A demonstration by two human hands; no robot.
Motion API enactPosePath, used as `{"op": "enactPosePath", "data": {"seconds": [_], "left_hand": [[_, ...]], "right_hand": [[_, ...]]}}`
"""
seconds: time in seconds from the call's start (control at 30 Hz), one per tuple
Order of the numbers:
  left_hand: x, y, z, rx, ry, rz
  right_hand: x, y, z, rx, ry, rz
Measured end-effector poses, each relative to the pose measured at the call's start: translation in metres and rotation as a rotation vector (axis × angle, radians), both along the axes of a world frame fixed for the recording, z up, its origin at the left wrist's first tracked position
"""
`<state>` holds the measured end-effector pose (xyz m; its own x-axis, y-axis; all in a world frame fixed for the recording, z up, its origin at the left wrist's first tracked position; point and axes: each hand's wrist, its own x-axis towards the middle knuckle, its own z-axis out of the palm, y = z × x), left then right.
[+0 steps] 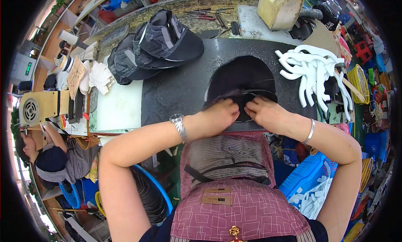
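Note:
A black cap (240, 76) lies on the dark work board (180, 102) right in front of me, its open underside partly showing. My left hand (220, 114) is closed on the cap's near edge, fingers curled inward. Close beside it, my right hand (266, 110) pinches the same edge, a small gap between the two. What the fingertips press on inside the cap is hidden. Beyond my left hand sits a pile of dark grey and black caps (157, 45) with light grey strips. To the right of my right hand lies a heap of white foam strips (312, 68).
A yellowish block (279, 10) stands at the back right, near thin tools (209, 16) at the back. White gloves (100, 76) lie at the left beside a beige machine (37, 109). A blue basket (307, 177) holds white scraps below right. Another person (63, 162) sits at far left.

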<state>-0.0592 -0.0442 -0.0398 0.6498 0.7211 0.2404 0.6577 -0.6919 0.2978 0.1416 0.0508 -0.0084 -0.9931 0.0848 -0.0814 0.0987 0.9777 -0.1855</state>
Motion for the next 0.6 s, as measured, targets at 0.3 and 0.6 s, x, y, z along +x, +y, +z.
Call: {"op": "enactPosePath", "data": {"seconds": [0.3, 0.6], "left_hand": [[0.029, -0.018, 0.033, -0.075, 0.667, 0.266], [0.033, 0.000, -0.009, -0.089, 0.041, 0.085]], "right_hand": [[-0.003, -0.015, 0.019, 0.548, -0.331, 0.234], [0.037, 0.003, 0.007, 0.510, -0.047, -0.040]]}}
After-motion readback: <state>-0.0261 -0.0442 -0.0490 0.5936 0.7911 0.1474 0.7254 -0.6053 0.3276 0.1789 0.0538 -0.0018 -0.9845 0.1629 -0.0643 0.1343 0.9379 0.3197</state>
